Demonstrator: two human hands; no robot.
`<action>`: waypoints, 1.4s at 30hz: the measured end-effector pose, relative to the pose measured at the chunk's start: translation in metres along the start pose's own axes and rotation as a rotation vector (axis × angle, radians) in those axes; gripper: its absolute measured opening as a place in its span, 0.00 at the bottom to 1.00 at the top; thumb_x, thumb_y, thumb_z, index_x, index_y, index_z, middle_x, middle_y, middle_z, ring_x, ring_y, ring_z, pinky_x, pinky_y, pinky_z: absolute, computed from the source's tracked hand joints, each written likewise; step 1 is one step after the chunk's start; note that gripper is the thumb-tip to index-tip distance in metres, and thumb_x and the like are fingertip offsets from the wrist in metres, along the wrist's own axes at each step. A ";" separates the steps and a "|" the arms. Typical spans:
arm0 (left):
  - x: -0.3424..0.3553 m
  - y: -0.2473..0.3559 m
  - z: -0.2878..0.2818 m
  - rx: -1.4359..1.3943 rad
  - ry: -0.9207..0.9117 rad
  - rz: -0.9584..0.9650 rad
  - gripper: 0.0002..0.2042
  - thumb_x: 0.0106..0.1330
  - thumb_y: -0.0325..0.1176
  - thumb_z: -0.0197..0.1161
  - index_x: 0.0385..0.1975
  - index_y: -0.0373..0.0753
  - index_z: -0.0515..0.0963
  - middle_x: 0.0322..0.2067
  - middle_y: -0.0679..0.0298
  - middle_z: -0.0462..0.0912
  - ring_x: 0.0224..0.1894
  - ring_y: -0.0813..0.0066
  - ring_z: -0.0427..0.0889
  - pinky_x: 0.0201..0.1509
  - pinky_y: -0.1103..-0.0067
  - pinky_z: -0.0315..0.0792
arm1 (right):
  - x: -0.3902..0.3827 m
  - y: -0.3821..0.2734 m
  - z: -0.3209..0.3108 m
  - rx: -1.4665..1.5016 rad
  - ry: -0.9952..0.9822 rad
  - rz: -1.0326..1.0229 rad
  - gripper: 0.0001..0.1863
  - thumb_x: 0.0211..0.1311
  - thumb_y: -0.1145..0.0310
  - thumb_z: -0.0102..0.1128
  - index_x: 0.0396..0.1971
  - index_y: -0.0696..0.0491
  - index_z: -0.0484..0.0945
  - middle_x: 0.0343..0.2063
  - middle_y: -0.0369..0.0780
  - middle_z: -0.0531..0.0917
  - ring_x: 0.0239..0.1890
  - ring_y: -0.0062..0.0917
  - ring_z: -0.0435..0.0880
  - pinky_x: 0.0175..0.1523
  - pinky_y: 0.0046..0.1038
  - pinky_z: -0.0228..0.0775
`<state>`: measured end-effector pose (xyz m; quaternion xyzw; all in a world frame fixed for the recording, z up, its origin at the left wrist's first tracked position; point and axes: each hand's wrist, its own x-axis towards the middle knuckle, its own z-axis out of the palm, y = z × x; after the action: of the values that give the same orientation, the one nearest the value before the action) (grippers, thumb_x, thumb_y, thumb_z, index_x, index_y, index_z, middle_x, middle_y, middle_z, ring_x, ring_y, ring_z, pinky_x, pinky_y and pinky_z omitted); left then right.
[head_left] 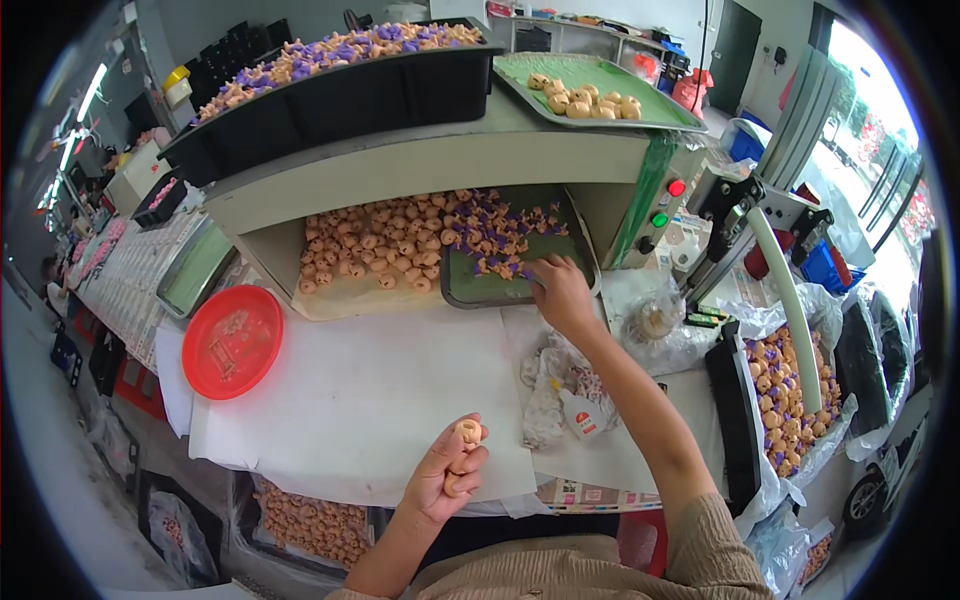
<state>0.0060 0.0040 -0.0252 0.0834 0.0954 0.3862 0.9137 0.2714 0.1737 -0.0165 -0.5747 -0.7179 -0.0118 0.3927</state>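
Observation:
My left hand is closed around small tan round doll-head-like pieces, held above the white work paper. My right hand reaches into a grey tray with a green lining, its bent fingers at the small tan-and-purple pieces; whatever is between the fingertips is hidden. Beside that tray, many tan round pieces lie on a pale sheet inside the open machine.
A red plate sits left; crumpled plastic with a white bottle, right. A black bin and tray of tan balls top the machine. A metal post with pale hose stands beside a piece-filled bin at right.

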 end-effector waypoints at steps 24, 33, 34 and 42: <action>-0.008 0.008 0.058 0.604 0.207 0.023 0.17 0.62 0.31 0.64 0.50 0.36 0.74 0.25 0.68 0.76 0.21 0.87 0.70 0.15 0.90 0.63 | -0.103 -0.173 -0.132 0.586 -0.313 0.248 0.13 0.53 0.76 0.65 0.41 0.54 0.82 0.28 0.39 0.82 0.29 0.23 0.80 0.34 0.22 0.72; -0.002 -0.012 0.066 0.849 0.170 0.094 0.14 0.59 0.31 0.68 0.43 0.33 0.77 0.24 0.66 0.78 0.16 0.87 0.69 0.13 0.90 0.62 | -0.117 -0.158 -0.153 0.533 -0.321 0.129 0.15 0.53 0.77 0.64 0.43 0.53 0.82 0.27 0.42 0.81 0.27 0.32 0.81 0.32 0.28 0.73; -0.001 -0.012 0.067 0.856 0.166 0.071 0.14 0.59 0.31 0.68 0.42 0.33 0.78 0.23 0.66 0.77 0.16 0.87 0.69 0.12 0.90 0.62 | -0.118 -0.156 -0.155 0.543 -0.325 0.115 0.15 0.53 0.77 0.64 0.43 0.53 0.82 0.27 0.42 0.81 0.27 0.32 0.81 0.32 0.28 0.73; 0.004 -0.015 0.075 0.885 0.121 0.084 0.12 0.58 0.29 0.68 0.40 0.33 0.78 0.25 0.66 0.78 0.16 0.88 0.68 0.12 0.90 0.61 | -0.119 -0.159 -0.157 0.530 -0.297 0.121 0.16 0.52 0.79 0.63 0.42 0.53 0.82 0.27 0.41 0.80 0.27 0.31 0.81 0.32 0.27 0.74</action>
<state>0.0367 -0.0096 0.0439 0.4473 0.3013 0.3493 0.7662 0.2290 -0.0507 0.0920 -0.4896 -0.7100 0.2832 0.4196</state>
